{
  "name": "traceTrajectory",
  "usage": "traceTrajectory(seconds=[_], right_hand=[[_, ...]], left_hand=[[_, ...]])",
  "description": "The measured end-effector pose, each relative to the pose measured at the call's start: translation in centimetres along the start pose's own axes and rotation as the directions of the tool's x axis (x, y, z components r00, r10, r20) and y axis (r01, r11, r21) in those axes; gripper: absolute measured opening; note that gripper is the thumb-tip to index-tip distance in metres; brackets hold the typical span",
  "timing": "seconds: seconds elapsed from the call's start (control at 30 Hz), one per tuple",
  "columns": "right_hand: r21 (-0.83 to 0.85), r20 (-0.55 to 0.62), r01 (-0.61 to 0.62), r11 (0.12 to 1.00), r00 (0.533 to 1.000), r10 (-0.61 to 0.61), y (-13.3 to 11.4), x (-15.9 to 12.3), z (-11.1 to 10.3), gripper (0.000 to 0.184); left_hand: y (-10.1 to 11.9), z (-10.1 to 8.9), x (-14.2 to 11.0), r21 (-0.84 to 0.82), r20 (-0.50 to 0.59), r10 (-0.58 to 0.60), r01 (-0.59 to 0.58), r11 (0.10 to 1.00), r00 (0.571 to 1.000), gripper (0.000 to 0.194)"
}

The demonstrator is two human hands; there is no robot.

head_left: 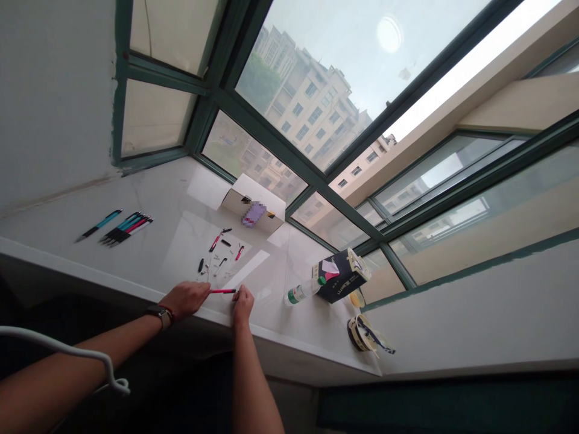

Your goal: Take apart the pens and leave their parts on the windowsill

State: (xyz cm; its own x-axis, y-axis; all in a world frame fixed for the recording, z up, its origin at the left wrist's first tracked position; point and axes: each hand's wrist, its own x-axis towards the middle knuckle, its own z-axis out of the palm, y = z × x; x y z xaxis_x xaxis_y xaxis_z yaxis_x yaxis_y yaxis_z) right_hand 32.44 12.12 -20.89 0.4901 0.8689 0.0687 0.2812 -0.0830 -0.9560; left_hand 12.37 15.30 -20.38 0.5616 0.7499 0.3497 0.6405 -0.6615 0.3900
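Between my two hands, just above the sill's front edge, lies a pink and black pen [222,292] held level. My left hand [187,299] is closed on its pink end, and my right hand [243,301] pinches the black end. Beyond them several loose pen parts are spread on the white surface: a pink barrel [214,243], a shorter pink piece [239,252], a black grip [201,265], another black piece [225,243] and a black clip piece [222,263]. Small pale bits among them are too small to name.
Several whole pens [129,229] lie in a row at the left, with a blue pen [102,223] apart. A white box [233,199] stands by the window. At the right are a plastic bottle [301,293], a dark box [344,280] and a round container [357,334].
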Motion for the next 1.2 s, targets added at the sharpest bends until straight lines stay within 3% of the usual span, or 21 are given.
traceTrajectory(seconds=[0.27, 0.53, 0.8, 0.97, 1.1, 1.2], right_hand=[[0.059, -0.005, -0.032, 0.998, 0.999, 0.032, 0.6, 0.3, -0.1, 0.046], [-0.146, 0.101, -0.016, 0.989, 0.994, 0.031, 0.3, 0.3, -0.1, 0.044], [-0.060, 0.221, -0.067, 0.996, 0.972, 0.079, -0.7, 3.6, 1.0, 0.029], [-0.235, 0.298, 0.008, 0.972, 0.952, 0.064, -1.9, 7.3, 2.4, 0.021], [-0.430, 0.337, 0.165, 0.888, 0.942, -0.012, -2.5, 9.4, 3.7, 0.017], [-0.477, 0.349, 0.196, 0.857, 0.937, -0.020, -2.5, 10.1, 4.4, 0.018]], left_hand=[[0.1, -0.1, -0.1, 0.000, 0.002, -0.025, 0.025, 1.000, 1.000, 0.034], [0.3, -0.2, 0.2, 0.039, 0.039, -0.056, 0.054, 0.998, 0.998, 0.017], [0.2, -0.1, 0.2, 0.035, 0.052, -0.058, 0.057, 0.998, 0.997, 0.027], [0.5, -0.3, 0.3, 0.028, 0.049, -0.067, 0.065, 0.997, 0.997, 0.034], [0.3, 0.1, 0.2, -0.001, 0.040, -0.078, 0.078, 0.997, 0.996, 0.032], [0.3, 0.2, 0.2, 0.009, 0.038, -0.076, 0.076, 0.997, 0.996, 0.031]])
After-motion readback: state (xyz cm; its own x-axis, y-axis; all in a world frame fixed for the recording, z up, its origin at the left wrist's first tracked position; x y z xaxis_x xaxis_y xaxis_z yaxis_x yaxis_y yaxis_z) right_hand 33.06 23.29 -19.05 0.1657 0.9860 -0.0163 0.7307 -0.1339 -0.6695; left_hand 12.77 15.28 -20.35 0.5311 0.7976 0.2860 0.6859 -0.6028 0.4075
